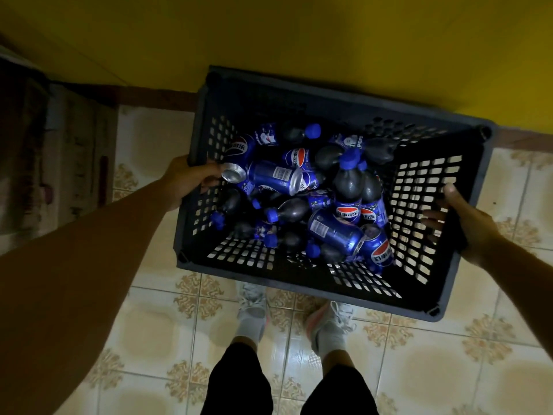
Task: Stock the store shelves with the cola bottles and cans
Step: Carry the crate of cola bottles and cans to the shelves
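**Crate of cola gripped at both sides**

A yellow wall (299, 31) stood at 12 o'clock, two grey shoes (253, 310) at 6. The left hand (185, 178) at 9 and the right hand (466, 223) at 3 curled over the rim of the black crate (299, 88). Inside lay jumbled cola bottles (348, 187), seven blue caps (312, 130) showing, and four cans (275, 176).

One camera sits on the person's head. It looks almost straight down, tipped a little forward toward the yellow wall (299, 31). The dark plastic crate with holed sides (269, 97) fills the middle, close below the camera. The patterned tiled floor (149, 324) and the person's grey shoes (253, 307) show at the bottom. The wide lens bends the edges.
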